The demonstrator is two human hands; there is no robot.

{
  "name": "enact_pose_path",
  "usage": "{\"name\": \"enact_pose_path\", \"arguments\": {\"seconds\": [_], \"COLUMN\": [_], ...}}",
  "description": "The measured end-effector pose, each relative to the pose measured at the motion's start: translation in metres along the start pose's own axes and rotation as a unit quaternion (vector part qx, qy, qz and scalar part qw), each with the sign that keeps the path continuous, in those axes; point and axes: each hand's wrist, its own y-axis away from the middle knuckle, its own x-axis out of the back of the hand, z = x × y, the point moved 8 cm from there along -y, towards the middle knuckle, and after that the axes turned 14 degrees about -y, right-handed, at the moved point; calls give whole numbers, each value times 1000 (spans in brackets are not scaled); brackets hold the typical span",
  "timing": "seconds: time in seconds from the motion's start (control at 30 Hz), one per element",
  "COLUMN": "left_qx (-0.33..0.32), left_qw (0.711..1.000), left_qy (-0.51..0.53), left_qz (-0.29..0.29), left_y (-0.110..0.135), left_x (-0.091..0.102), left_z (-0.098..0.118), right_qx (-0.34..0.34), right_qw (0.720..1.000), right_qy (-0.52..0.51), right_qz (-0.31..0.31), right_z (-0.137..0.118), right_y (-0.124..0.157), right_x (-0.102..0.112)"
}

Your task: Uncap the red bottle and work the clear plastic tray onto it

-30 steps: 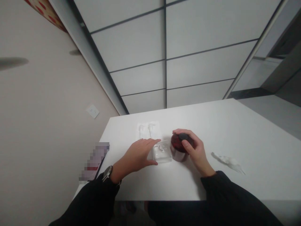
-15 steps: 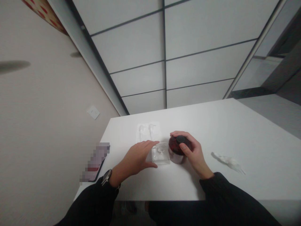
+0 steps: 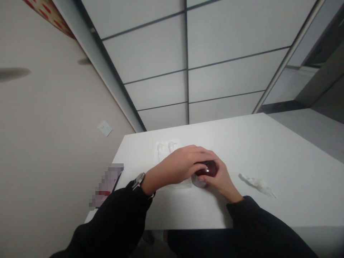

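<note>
Both of my hands are closed around a round jar (image 3: 211,170) with a glossy dark red top and a paler lower part, standing on the white table. My left hand (image 3: 182,163) reaches over from the left, its fingers bent across the jar's top and thumb against the near side. From the right, my right hand (image 3: 222,182) wraps the jar's side. The black knob on the jar's top is hidden under my fingers. A clear square box (image 3: 182,185) lies mostly covered beneath my left hand, beside the jar.
Behind my left hand lies a whitish tray (image 3: 156,157) with two white pieces in it. A crumpled white tissue (image 3: 258,184) rests to the right. At the table's left edge is a flat, pixelated phone-like object (image 3: 109,184). Wall and panelled doors stand beyond the table.
My left hand has moved right, from open beside the clear box to closed on the jar's top. My right hand stays on the jar, which now looks tilted slightly.
</note>
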Motion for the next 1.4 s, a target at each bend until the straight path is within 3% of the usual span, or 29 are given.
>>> {"name": "enact_pose_path", "arguments": {"seconds": [0.13, 0.3, 0.47, 0.57, 0.7, 0.83, 1.0, 1.1, 1.23, 1.3, 1.4], "left_qx": [-4, 11, 71, 96, 129, 158, 59, 65, 137, 147, 165], "left_qw": [1000, 998, 988, 984, 976, 970, 993, 993, 991, 989, 985], "left_qy": [-10, -53, -134, -141, -129, -155, -57, -61, -7, 24, 21], "left_qz": [-20, -11, -8, -47, -119, -97, -82, -76, 8, 1, -41], "left_y": [-10, -10, -13, -10, 0, 2, -8, -15, -27, -34, -46], "left_x": [-5, -6, -11, -11, -2, 14, 11, 14, 36, 34, 15], "left_z": [-5, -4, -4, -2, -7, -20, -5, -1, -22, -42, -82], "right_qx": [-1, -8, -2, 16, 3, -10, -9, -9, -15, -19, -16], "right_qw": [999, 1000, 1000, 999, 999, 999, 999, 999, 999, 999, 999], "right_qy": [1, 3, 14, 16, 12, 23, 17, 16, 27, 26, 23], "right_qz": [-33, -30, -27, -34, -44, -35, -35, -37, -29, -34, -37], "right_z": [-6, -6, -3, -5, -3, -3, -4, -4, -3, -3, -5], "right_y": [-2, -1, 1, 1, 1, 1, 0, 0, 2, 3, 3], "right_x": [-6, -7, -5, -4, -5, -5, -7, -7, -3, -4, -4]}}
